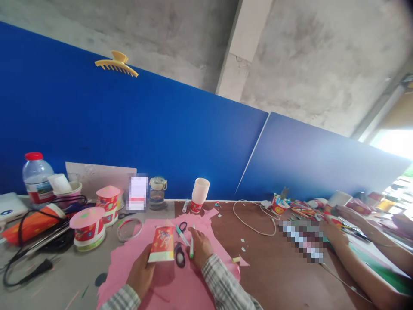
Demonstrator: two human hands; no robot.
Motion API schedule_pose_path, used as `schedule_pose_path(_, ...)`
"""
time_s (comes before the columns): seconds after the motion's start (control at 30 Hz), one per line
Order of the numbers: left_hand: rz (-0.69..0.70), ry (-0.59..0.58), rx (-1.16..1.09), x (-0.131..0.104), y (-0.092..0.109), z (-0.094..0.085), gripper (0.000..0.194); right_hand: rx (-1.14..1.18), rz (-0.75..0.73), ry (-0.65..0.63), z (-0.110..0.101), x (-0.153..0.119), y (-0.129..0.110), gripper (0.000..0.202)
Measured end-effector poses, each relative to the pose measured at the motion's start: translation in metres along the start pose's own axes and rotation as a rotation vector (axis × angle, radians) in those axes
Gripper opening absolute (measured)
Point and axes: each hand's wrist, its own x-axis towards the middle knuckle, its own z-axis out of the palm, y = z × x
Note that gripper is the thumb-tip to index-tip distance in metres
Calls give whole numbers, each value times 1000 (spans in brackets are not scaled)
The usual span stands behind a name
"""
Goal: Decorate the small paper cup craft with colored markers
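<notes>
Blue flat-panelled partitions (155, 129) slant across mid-frame on my remote feed, below a mottled grey concrete wall (309, 60) and a pale concrete pillar (247, 47); I see white daylight (392, 144) at right, a brown tabletop (267, 275) and grey tabletop (64, 267) below.

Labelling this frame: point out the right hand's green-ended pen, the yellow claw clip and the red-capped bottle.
Green-ended pen (192, 245), head view: white barrel.
Yellow claw clip (116, 65), head view: toothed bar.
Red-capped bottle (36, 174), head view: clear body.
</notes>
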Motion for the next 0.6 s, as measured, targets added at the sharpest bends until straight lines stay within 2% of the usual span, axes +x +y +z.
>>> schedule_pose_path(0.27,2,-44,6,-7,1,-2,26,166,-13,118,8,-7,5,40)
schedule_pose_path(0.6,9,-14,166,-10,9,-9,34,381,29,347,-9,-8,-3,36)
